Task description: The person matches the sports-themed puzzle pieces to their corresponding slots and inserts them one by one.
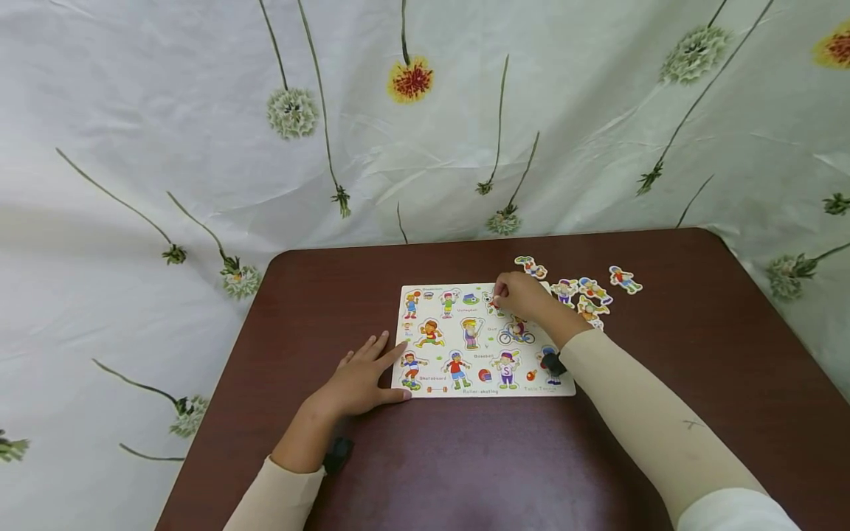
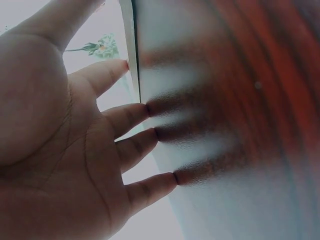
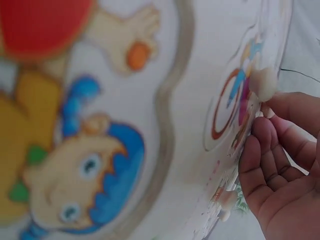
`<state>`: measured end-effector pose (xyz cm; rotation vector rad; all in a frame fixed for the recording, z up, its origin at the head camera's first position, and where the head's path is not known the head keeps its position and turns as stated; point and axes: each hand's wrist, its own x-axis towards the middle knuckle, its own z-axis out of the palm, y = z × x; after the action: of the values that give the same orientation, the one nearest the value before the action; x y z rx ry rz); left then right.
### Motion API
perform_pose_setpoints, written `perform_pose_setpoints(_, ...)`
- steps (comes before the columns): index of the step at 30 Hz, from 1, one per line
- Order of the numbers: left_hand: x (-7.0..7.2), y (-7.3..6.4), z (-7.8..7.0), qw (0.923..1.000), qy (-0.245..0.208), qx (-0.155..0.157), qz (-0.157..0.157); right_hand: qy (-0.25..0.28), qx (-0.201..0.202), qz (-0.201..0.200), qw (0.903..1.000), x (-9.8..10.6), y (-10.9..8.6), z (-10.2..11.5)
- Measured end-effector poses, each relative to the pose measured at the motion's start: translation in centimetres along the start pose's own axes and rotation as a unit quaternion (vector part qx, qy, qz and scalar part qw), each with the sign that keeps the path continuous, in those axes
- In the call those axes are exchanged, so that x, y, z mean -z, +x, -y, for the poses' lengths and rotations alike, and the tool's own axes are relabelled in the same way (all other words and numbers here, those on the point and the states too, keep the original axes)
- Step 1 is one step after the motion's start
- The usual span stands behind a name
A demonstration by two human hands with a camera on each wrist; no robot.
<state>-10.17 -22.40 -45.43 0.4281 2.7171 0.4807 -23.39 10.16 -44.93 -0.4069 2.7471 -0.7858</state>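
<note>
A white peg puzzle board [image 1: 491, 372] printed with sports figures lies on the table. My left hand [image 1: 361, 376] is spread flat at its left side, thumb and index fingertips on the board's edge; the left wrist view shows the palm [image 2: 45, 130] and the straight fingers. At the board's upper right, my right hand [image 1: 524, 299] pinches a puzzle piece [image 1: 492, 304] with a small figure, partly hidden by the fingers. In the right wrist view, the curled fingers of the right hand [image 3: 285, 165] meet low over the board, beside a pale knob [image 3: 263, 84] on the cyclist piece.
Several loose figure pieces [image 1: 593, 290] lie right of the board, and one piece [image 1: 626, 279] sits farther right. Another piece [image 1: 531, 267] is just behind the right hand. The dark brown table [image 1: 319, 295] ends at a flowered white cloth [image 1: 451, 169].
</note>
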Motion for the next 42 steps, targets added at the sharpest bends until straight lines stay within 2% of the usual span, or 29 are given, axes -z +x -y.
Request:
perform_pose_setpoints(4, 0.0, 0.1, -0.1, 1.0, 0.001, 0.002, 0.002, 0.051, -0.018, -0.007, 0.9985, 0.2, -0.7, 0.0)
perform_pose_setpoints(7, 0.0, 0.0, 0.0, 1.0, -0.001, 0.002, 0.004, 0.106, -0.027, -0.025, 0.9937, 0.4, -1.5, -0.1)
perform_pose_setpoints(14, 0.0, -0.2, 0.1, 1.0, -0.002, 0.004, 0.004, 0.205, -0.02, -0.084, 0.9749, 1.5, -3.2, -0.9)
perform_pose_setpoints(19, 0.1, -0.1, 0.2, 1.0, -0.006, 0.003, 0.005, 0.244, -0.008, -0.113, 0.963, 2.6, -4.7, -2.1)
perform_pose_setpoints(23, 0.2, 0.0, 0.4, 0.9999, -0.01, 0.004, 0.005, 0.235, -0.015, -0.119, 0.9645, 3.3, -6.0, -3.2)
perform_pose_setpoints(29, 0.2, 0.2, 0.7, 0.9999, -0.007, 0.006, 0.005, 0.167, -0.035, -0.119, 0.9781, 3.7, -7.5, -5.0)
perform_pose_setpoints(36, 0.2, 0.1, 0.5, 0.9999, -0.01, 0.001, 0.008, 0.059, 0.009, -0.078, 0.9951, 3.5, -9.1, -6.7)
perform_pose_setpoints(42, 0.2, 0.2, 0.3, 0.9999, -0.01, -0.002, 0.008, 0.004, 0.039, -0.061, 0.9974, 3.2, -10.2, -7.7)
